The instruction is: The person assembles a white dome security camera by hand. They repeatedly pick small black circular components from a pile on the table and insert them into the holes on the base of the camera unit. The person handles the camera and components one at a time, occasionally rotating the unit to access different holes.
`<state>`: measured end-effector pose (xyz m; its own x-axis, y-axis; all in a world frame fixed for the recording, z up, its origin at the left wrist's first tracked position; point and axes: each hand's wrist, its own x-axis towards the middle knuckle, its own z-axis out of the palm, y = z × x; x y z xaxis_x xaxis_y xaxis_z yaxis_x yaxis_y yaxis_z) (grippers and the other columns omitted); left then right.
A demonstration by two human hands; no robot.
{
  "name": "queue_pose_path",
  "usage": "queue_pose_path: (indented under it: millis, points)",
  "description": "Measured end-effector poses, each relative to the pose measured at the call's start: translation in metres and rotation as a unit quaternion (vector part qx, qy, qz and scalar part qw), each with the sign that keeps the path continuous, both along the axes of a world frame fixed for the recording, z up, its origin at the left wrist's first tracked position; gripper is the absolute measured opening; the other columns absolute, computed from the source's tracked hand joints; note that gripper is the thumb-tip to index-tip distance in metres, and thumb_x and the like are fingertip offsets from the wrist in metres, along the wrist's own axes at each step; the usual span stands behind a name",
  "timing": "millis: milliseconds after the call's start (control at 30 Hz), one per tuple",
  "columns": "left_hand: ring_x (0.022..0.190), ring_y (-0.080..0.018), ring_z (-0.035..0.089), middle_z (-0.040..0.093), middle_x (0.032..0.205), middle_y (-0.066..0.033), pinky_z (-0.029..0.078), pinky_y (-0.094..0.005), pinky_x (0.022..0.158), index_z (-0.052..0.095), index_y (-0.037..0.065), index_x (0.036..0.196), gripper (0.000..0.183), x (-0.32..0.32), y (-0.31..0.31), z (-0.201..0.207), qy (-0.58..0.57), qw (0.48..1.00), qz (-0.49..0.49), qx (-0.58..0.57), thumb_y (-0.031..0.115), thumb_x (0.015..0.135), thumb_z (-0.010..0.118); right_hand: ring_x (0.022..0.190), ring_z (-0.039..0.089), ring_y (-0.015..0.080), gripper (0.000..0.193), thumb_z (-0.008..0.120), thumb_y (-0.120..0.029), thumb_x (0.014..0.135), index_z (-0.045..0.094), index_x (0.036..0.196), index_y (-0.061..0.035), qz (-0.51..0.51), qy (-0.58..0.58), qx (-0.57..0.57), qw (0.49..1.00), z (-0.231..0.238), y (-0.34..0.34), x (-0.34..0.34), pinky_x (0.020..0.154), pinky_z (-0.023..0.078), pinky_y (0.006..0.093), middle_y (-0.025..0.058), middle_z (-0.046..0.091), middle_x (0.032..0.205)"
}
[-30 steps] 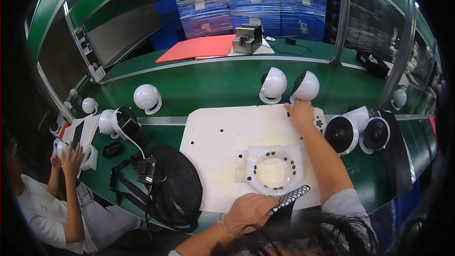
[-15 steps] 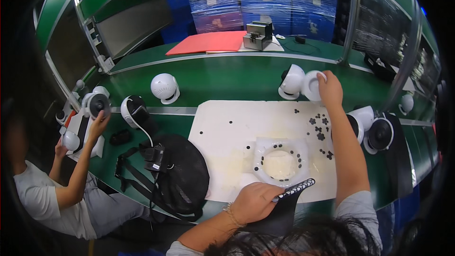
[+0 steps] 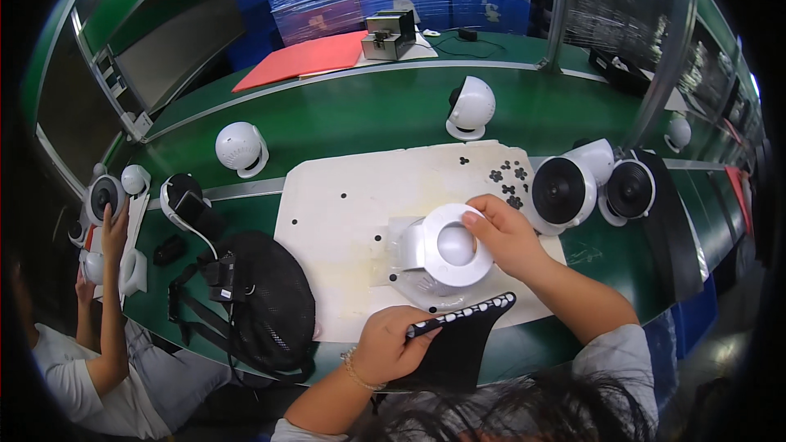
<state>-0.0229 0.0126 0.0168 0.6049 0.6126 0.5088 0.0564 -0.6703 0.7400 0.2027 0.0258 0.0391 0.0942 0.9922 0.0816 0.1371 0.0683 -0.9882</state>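
Note:
My right hand (image 3: 512,241) grips a white ring-shaped base (image 3: 432,239), thumb on its upper face and fingers around the far right side. The base is above a translucent plastic holder (image 3: 422,282) and hides most of it; I cannot tell if they touch. My left hand (image 3: 383,352), low in the picture, is closed on a black sheet (image 3: 446,352), whose folded edge shows a row of white ovals. Beneath the holder lies a cream-coloured board (image 3: 327,254), with a few single black dots and a cluster of black pads (image 3: 508,180) toward its far right.
Round white devices with black fronts (image 3: 563,190) stand to the right; others (image 3: 472,106) sit at the back. A black mesh backpack (image 3: 262,311) lies left of the board. At far left, a co-worker's hand (image 3: 113,233) holds a similar white device.
My right hand has brought the white base from beside the rear device toward me, over the translucent holder. My left hand keeps the black sheet. The whole view has shifted.

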Motion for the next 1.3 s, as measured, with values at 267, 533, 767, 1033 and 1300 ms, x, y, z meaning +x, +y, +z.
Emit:
queue_pose_path:
  millis: [267, 533, 767, 1033, 1300]
  points:
    - [0.053, -0.0239, 0.056, 0.057, 0.063, -0.01, 0.043, -0.0303, 0.05, 0.056, 0.002, 0.08, 0.011, 0.0, -0.005, -0.001, -0.014, 0.997, 0.074, -0.019, 0.006, 0.074, 0.065, 0.083, 0.056, 0.0209, 0.029, 0.066, -0.02, 0.075, 0.057, 0.099, -0.0069, 0.025, -0.327, 0.31, 0.892, 0.029, -0.054, -0.005, 0.073, 0.04, 0.0323, 0.0057, 0.059, 0.092]
    - [0.05, -0.0228, 0.054, 0.056, 0.061, -0.0101, 0.041, -0.0295, 0.047, 0.054, 0.001, 0.078, 0.012, 0.004, -0.005, 0.001, -0.022, 0.995, 0.095, -0.009, 0.005, 0.074, 0.065, 0.088, 0.056, 0.019, 0.019, 0.07, -0.013, 0.069, 0.06, 0.084, -0.0104, 0.074, -0.37, 0.375, 0.847, 0.015, -0.055, -0.01, 0.072, 0.04, 0.0317, -0.0001, 0.06, 0.093]
    - [0.052, -0.022, 0.056, 0.057, 0.063, -0.0109, 0.043, -0.0282, 0.049, 0.054, 0.0, 0.079, 0.015, -0.001, -0.004, -0.006, -0.038, 0.989, 0.139, -0.015, 0.004, 0.072, 0.067, 0.09, 0.057, 0.0205, 0.023, 0.069, -0.009, 0.069, 0.059, 0.09, -0.0099, 0.093, -0.278, 0.359, 0.886, 0.02, -0.059, -0.001, 0.073, 0.041, 0.0329, 0.0041, 0.059, 0.099]
    - [0.054, -0.0234, 0.059, 0.059, 0.065, -0.0123, 0.045, -0.0283, 0.051, 0.053, 0.0, 0.081, 0.017, 0.0, -0.004, -0.004, -0.021, 0.991, 0.131, -0.013, 0.002, 0.07, 0.067, 0.081, 0.058, 0.0208, 0.03, 0.066, -0.004, 0.068, 0.06, 0.097, -0.0089, 0.071, -0.307, 0.423, 0.85, 0.002, -0.054, -0.001, 0.072, 0.044, 0.0321, 0.005, 0.061, 0.087]
    - [0.052, -0.0234, 0.059, 0.059, 0.063, -0.0126, 0.045, -0.0286, 0.049, 0.052, -0.001, 0.082, 0.016, -0.002, -0.006, -0.009, -0.03, 0.988, 0.148, -0.014, 0.002, 0.074, 0.065, 0.081, 0.058, 0.0208, 0.034, 0.062, -0.001, 0.07, 0.058, 0.103, -0.0105, 0.072, -0.305, 0.447, 0.838, 0.014, -0.056, 0.002, 0.071, 0.043, 0.0323, 0.0056, 0.06, 0.095]
